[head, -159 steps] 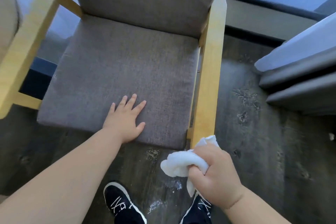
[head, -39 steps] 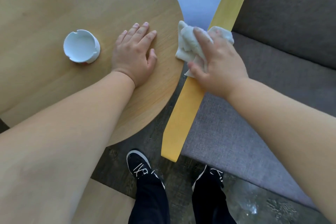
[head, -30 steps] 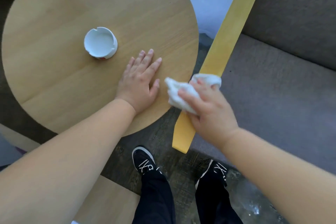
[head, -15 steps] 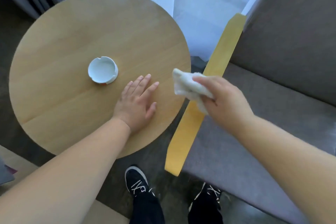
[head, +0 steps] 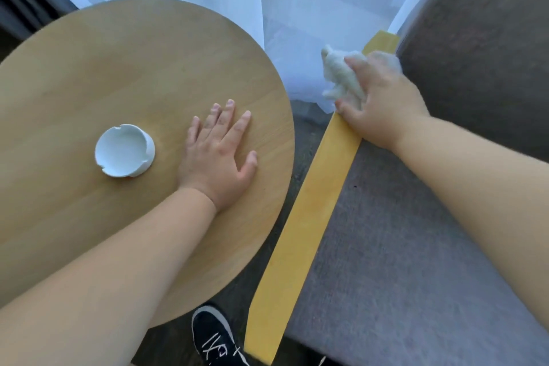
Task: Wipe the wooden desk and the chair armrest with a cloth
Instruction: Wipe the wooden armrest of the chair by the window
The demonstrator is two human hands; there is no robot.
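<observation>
Cloth (head: 341, 77) bunched in our right hand (head: 383, 104) scrubs the armrest (head: 300, 235); left hand (head: 218, 157) lies flat, bracing on the surface (head: 118, 68).

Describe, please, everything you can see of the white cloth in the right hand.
The cloth is white and soft-looking, bunched into a crumpled wad rather than spread flat. The right hand grips it, curled over it and hiding part of it. It lies near the far end of the yellow wooden armrest, seemingly pressed on it, with the sheer curtain just behind.
</observation>
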